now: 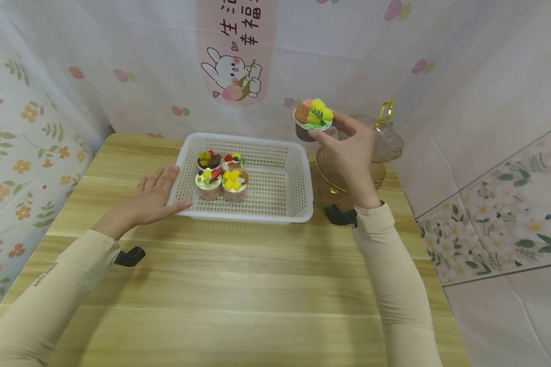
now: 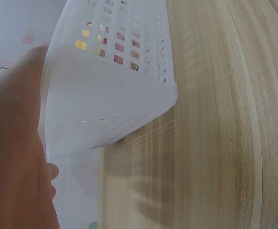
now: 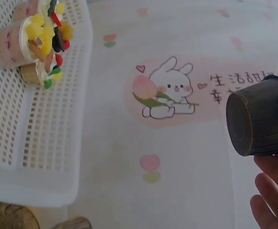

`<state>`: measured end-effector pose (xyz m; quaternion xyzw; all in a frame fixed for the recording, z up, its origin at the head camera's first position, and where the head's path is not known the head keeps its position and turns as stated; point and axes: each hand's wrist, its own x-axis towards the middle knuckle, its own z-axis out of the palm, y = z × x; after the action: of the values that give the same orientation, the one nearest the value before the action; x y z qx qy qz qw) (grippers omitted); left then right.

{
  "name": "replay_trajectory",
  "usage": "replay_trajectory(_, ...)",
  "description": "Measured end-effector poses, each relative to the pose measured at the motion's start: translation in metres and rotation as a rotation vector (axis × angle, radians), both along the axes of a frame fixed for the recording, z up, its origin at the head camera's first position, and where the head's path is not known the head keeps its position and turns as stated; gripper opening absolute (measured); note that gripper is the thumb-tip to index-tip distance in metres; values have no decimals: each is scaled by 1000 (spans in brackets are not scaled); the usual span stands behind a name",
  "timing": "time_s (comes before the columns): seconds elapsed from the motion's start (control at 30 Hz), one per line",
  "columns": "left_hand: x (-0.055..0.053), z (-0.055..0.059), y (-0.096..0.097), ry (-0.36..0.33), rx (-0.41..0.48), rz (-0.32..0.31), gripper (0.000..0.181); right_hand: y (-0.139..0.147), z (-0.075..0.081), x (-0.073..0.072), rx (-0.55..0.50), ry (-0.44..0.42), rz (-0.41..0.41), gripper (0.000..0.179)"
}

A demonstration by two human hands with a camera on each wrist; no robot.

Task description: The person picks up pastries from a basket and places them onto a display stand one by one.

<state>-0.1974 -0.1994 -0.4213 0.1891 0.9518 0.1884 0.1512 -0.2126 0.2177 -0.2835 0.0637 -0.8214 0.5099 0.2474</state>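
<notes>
Right hand [image 1: 355, 150]: thumb and fingers pinching the dark dessert cup near its rim; right wrist view shows thumb above, other fingers below.
Dark dessert cup [image 1: 317, 118]: in the air, off the far right corner of the basket; topped with yellow cubes, a brown biscuit, green and some pink. Roughly upright in head view.
Left hand [image 1: 153, 196]: fingers spread, resting on the left end of the basket, thumb over the near rim; not gripping round anything visible.
Basket [image 1: 245, 218]: white, perforated, on the worktop [image 1: 257, 290]. Right part bare.
Four dessert cups [image 1: 234, 186]: upright, grouped close together in the basket's left half.
Tiered stand [image 1: 387, 145]: clear with gold trim, right of the basket, partly hidden by the right hand; tier contents unclear.
Step in hand (judged): single-cup transfer, mid-carry between basket and stand; direction cannot be told from these views.
Next move calls for (judged): level cup, light pinch clear of the topping, left hand steadying the basket.
</notes>
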Motion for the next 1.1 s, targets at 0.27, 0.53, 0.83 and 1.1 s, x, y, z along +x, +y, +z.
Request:
replay_trajectory(0.27, 0, 1, 1, -7, -1, -2, 105, 19, 15, 28, -64, 33, -85, 42)
replay_trajectory(0.53, 0, 1, 1, 8, 5, -7, 104, 52, 13, 33, -85, 87, -180, 43)
replay_trajectory(0.83, 0, 1, 1, 12, -1, -6, 104, 85, -2, 29, -130, 83, -241, 44)
replay_trajectory(1.1, 1, 1, 1, 9, 1, -4, 104, 97, -20, 26, -152, 55, -284, 45)
